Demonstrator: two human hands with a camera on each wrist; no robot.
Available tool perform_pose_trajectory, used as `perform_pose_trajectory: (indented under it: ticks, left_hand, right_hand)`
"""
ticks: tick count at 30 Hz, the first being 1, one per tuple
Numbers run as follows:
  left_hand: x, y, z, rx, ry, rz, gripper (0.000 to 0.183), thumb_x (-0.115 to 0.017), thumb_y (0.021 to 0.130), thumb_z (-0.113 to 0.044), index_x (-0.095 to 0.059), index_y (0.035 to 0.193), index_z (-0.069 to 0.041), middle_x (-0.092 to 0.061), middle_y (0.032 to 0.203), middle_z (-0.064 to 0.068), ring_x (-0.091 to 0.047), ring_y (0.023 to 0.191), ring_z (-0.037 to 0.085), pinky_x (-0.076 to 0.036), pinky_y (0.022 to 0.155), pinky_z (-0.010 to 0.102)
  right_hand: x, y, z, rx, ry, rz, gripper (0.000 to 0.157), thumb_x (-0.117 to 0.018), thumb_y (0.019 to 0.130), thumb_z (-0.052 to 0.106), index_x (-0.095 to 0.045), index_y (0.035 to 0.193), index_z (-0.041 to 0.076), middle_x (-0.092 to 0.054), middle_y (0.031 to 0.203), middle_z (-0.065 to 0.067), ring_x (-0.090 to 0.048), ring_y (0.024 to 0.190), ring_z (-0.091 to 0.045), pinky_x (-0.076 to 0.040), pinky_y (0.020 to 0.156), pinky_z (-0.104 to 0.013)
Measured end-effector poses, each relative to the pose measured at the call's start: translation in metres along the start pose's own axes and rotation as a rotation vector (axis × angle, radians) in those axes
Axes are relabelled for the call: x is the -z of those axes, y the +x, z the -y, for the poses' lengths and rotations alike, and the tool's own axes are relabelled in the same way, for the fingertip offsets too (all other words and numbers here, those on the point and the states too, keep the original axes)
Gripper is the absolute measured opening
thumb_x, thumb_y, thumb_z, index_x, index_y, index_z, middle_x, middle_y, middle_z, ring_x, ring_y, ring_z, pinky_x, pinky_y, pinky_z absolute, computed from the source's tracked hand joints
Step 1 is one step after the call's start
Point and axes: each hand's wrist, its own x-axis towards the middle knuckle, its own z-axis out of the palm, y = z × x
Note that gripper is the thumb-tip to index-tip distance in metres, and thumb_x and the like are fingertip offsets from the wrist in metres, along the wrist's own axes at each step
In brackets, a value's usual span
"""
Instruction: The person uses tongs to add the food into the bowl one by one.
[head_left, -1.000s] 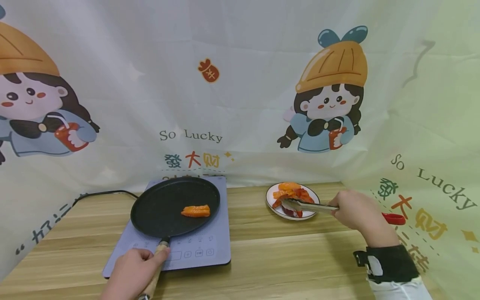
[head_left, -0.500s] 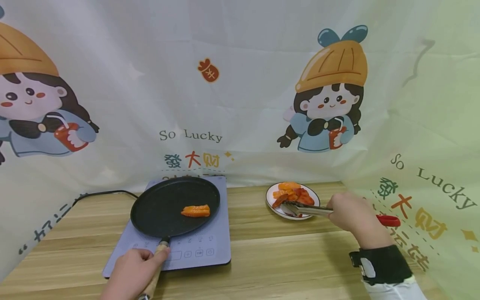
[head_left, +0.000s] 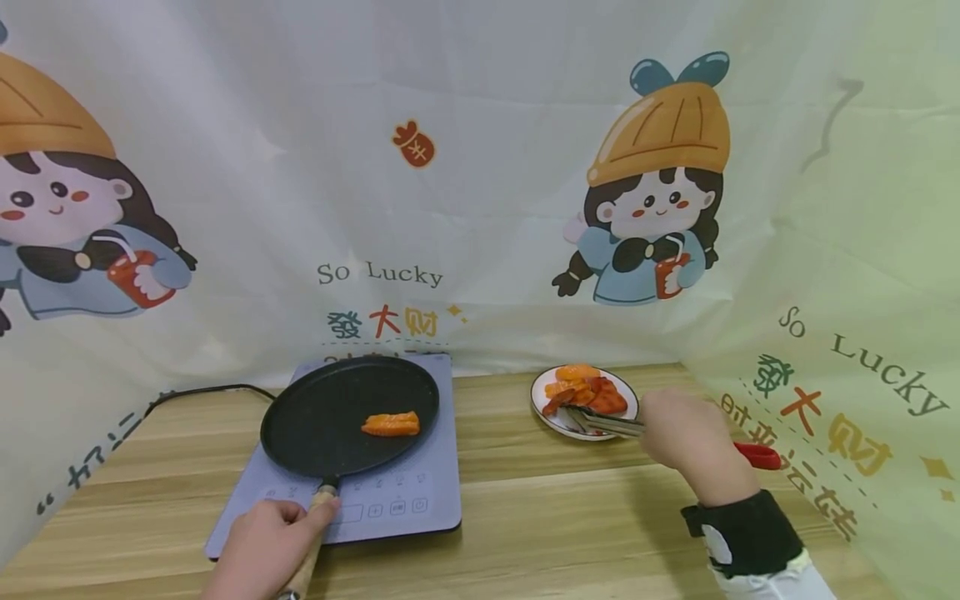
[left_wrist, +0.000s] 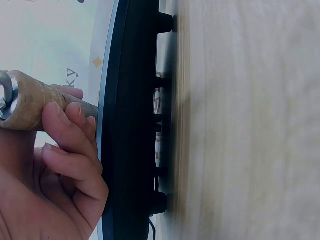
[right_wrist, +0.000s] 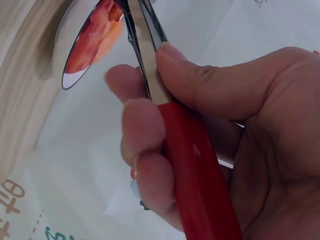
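My left hand (head_left: 273, 537) grips the wooden handle (left_wrist: 37, 102) of a flat black frying pan (head_left: 322, 417). One orange piece of food (head_left: 392, 424), like a salmon slice, lies on the pan's right side. My right hand (head_left: 686, 437) holds metal tongs (head_left: 615, 423) with a red grip (right_wrist: 197, 170), thumb on one side and fingers curled on the other. The tips of the tongs reach over the front of a white dark-rimmed plate (head_left: 542, 410), close against the reddish meat pieces (head_left: 606, 398) there. Behind these on the plate lie more orange slices (head_left: 577, 372).
The pan sits on a grey induction cooker (head_left: 442, 492), whose black cord (head_left: 210, 387) runs off to the left. All of it stands on a wooden table (head_left: 540, 533). A printed cloth (head_left: 495, 167) with cartoon figures hangs behind and at both sides.
My right hand has moved left and slightly down with the tongs. A dark purplish piece visible at the tips a second ago no longer shows. My left hand stays on the handle.
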Motion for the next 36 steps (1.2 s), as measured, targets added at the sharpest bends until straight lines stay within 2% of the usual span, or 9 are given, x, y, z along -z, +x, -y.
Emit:
perform_pose_trajectory:
  ticks: [5,8,15,21,30,36]
  left_hand:
    - [0.0,0.0,0.0,0.003,0.0,0.002,0.058,-0.057,0.088,-0.058,-0.04,0.054,-0.014,-0.029,0.05,-0.004,-0.036,0.049,0.014,-0.03,0.052,0.028]
    - [0.0,0.0,0.0,0.001,0.0,0.003,0.057,-0.056,0.088,-0.059,-0.041,0.055,-0.014,-0.03,0.051,-0.004,-0.038,0.05,0.014,-0.03,0.052,0.028]
    - [-0.001,0.003,0.001,0.005,-0.003,0.005,0.058,-0.056,0.087,-0.061,-0.044,0.056,-0.014,-0.034,0.052,-0.003,-0.042,0.052,0.016,-0.031,0.053,0.029]
    - [0.0,0.003,0.001,0.004,0.001,0.008,0.058,-0.055,0.087,-0.062,-0.046,0.056,-0.013,-0.036,0.053,-0.003,-0.043,0.054,0.016,-0.032,0.053,0.029]
    - [0.0,0.002,0.001,0.003,0.003,0.001,0.058,-0.055,0.087,-0.062,-0.046,0.056,-0.013,-0.036,0.052,-0.003,-0.043,0.053,0.016,-0.032,0.053,0.029]
    - [-0.001,0.0,0.0,0.009,-0.004,0.0,0.058,-0.056,0.087,-0.06,-0.043,0.055,-0.014,-0.033,0.051,-0.004,-0.042,0.051,0.016,-0.032,0.052,0.029]
  right_hand:
    - [-0.001,0.002,-0.006,0.009,0.044,0.016,0.013,-0.065,0.081,0.007,-0.062,0.07,0.012,-0.052,0.064,-0.003,-0.047,0.056,-0.021,-0.037,0.047,-0.035]
    - [0.001,0.003,-0.01,0.021,0.08,0.025,0.015,-0.065,0.082,0.008,-0.065,0.069,0.015,-0.051,0.061,-0.001,-0.044,0.053,-0.019,-0.032,0.046,-0.031]
    - [0.006,0.003,-0.016,-0.008,0.142,0.056,0.005,-0.069,0.083,0.013,-0.073,0.081,0.013,-0.056,0.068,-0.002,-0.046,0.057,-0.019,-0.033,0.049,-0.031]
    - [0.007,0.001,-0.019,-0.033,0.163,0.089,0.012,-0.065,0.083,0.012,-0.069,0.072,0.015,-0.053,0.063,-0.001,-0.045,0.055,-0.019,-0.031,0.047,-0.03]
    - [0.002,0.002,-0.012,-0.025,0.099,0.078,0.014,-0.064,0.081,0.007,-0.064,0.069,0.013,-0.052,0.062,-0.002,-0.046,0.056,-0.021,-0.034,0.049,-0.032]
    - [-0.004,0.004,-0.002,-0.049,0.046,0.073,0.006,-0.068,0.081,0.011,-0.064,0.081,0.008,-0.056,0.072,-0.005,-0.051,0.062,-0.022,-0.043,0.05,-0.039]
